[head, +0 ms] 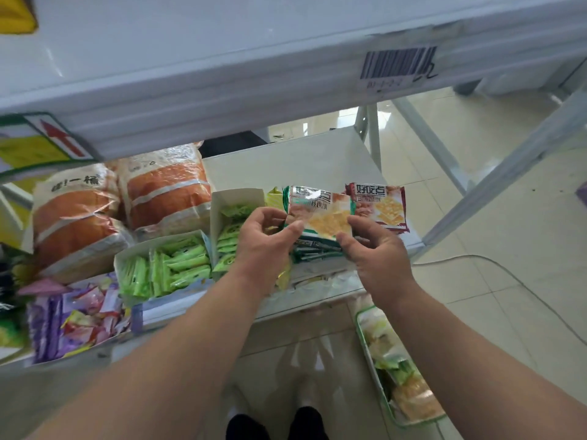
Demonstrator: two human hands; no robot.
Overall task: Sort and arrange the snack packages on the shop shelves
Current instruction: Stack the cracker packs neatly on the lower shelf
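Both hands, left hand (265, 236) and right hand (374, 249), pinched the green cracker pack (319, 214) mid-frame; I'd square it onto the stack below (313, 250).

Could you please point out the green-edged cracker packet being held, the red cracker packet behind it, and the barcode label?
green-edged cracker packet (319, 214): head view, middle of its front.
red cracker packet (382, 206): head view, its printed front.
barcode label (398, 63): head view, the bars.

1. From my remote feed, I see a barcode label (401, 65) stuck to a white shelf edge.
2. A thin cable (495, 265) trails across the pale tiled floor (508, 217).
3. I note a red arrow sign (60, 138) at left.
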